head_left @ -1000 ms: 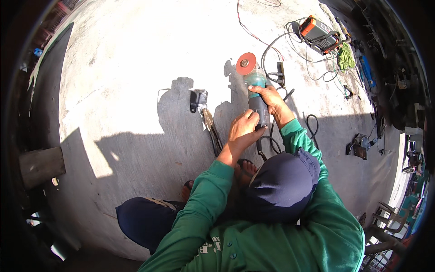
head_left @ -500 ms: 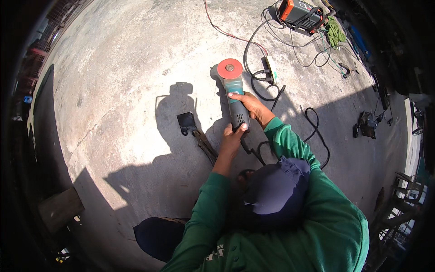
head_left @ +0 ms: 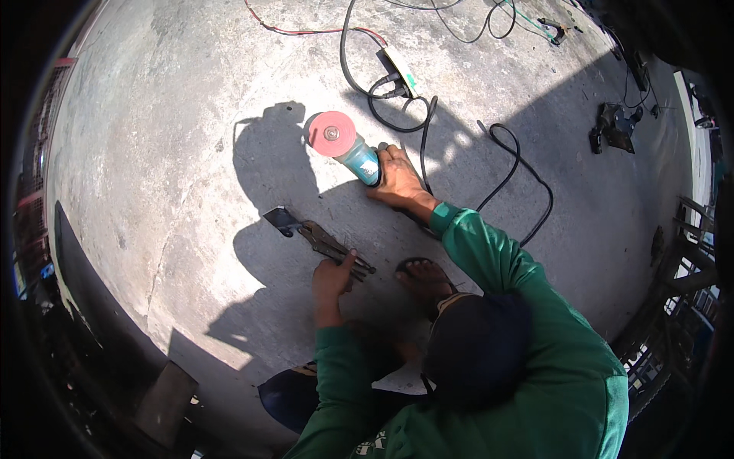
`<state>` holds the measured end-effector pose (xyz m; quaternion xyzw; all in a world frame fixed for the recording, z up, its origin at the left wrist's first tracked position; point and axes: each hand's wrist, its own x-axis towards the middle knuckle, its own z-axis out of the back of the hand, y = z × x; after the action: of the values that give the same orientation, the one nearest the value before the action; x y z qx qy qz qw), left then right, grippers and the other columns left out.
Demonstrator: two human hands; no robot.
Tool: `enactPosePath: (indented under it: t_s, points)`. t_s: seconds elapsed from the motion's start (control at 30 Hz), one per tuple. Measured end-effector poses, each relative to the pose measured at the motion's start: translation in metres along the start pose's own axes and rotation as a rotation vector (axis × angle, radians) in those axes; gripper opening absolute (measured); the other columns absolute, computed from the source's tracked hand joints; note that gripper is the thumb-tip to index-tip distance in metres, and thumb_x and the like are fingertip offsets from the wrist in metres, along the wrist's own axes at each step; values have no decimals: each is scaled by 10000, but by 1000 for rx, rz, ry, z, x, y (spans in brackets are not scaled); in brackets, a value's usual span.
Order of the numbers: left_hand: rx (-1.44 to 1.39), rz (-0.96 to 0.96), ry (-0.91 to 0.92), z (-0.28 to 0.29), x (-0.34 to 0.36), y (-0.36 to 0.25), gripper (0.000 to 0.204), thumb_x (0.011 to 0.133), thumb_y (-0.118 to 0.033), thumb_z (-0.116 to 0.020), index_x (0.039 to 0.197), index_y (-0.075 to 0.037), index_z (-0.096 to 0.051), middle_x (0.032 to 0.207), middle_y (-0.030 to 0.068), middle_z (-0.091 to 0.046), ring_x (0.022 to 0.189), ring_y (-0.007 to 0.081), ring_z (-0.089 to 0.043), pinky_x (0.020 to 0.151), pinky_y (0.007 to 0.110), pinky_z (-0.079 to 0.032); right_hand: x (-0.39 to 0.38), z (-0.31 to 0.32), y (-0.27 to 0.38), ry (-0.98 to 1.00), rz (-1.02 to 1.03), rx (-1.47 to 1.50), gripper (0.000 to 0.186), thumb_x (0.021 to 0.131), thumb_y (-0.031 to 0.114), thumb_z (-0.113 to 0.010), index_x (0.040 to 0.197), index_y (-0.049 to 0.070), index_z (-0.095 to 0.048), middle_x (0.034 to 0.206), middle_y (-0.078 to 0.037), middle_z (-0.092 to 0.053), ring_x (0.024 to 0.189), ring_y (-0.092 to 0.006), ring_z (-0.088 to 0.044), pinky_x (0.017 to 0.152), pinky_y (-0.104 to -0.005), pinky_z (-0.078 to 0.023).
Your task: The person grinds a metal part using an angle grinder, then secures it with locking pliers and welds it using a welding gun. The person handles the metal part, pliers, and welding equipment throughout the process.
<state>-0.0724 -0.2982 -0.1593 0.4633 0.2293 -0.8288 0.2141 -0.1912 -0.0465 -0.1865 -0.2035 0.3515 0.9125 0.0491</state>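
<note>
My right hand is wrapped round the body of a teal angle grinder, which lies tilted toward the left. A red disc on its head faces up. Lower down, my left hand closes on the handles of locking pliers, thumb on top. At the pliers' jaws is a small dark metal plate, close to the concrete floor. Part of the grinder's body is hidden by my right hand, and the left fingertips are partly out of sight.
A white power strip with plugs lies beyond the grinder. A black cable loops across the floor to the right. Dark metal parts sit at the far right. My sandalled foot is right of the pliers.
My left hand has left the grinder and taken hold of the locking pliers. The grinder, now in my right hand alone, has turned its disc toward the left. The view has shifted.
</note>
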Motion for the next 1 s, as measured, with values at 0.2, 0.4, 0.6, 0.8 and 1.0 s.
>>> enactPosePath:
  t_s: [0.2,0.4,0.6,0.8,1.0]
  points:
    - [-620,15,-176,-63,40,33,662,965,-525,-770,1096,123,-737,944,198,-769,846,335,-765,785,456,-593,-50,19,-5,27,32,-58,1005,777,348,-903,1574,-6,-404,1490,-234,-502,1434,-403,-469,1188,-524,-397]
    - [-800,39,-42,-14,7,29,472,1079,-377,-632,1218,74,-658,1047,188,-754,901,315,-743,789,441,-580,-196,128,5,251,-24,179,879,844,339,-848,1550,4,-445,1533,-257,-497,1407,-425,-525,1172,-488,-446]
    - [-1161,28,134,41,-96,6,424,1107,-302,-573,1351,45,-582,1182,250,-734,1041,335,-731,885,489,-603,-400,218,-23,108,-403,321,743,889,358,-804,1479,-8,-538,1353,-242,-648,1271,-409,-634,1058,-482,-524]
    - [-759,-217,25,69,-304,-95,390,1070,-187,-652,1352,71,-576,920,132,-695,736,233,-704,679,374,-605,-526,310,29,-77,-840,461,593,925,273,-804,1409,-9,-608,1299,-226,-689,1127,-376,-710,974,-455,-567]
    - [-216,-512,261,32,-382,-217,412,1004,-199,-721,1301,58,-596,985,111,-682,894,222,-669,824,362,-543,-535,415,88,-485,-610,579,542,927,223,-804,1384,-2,-618,1257,-206,-695,1081,-341,-714,930,-442,-578]
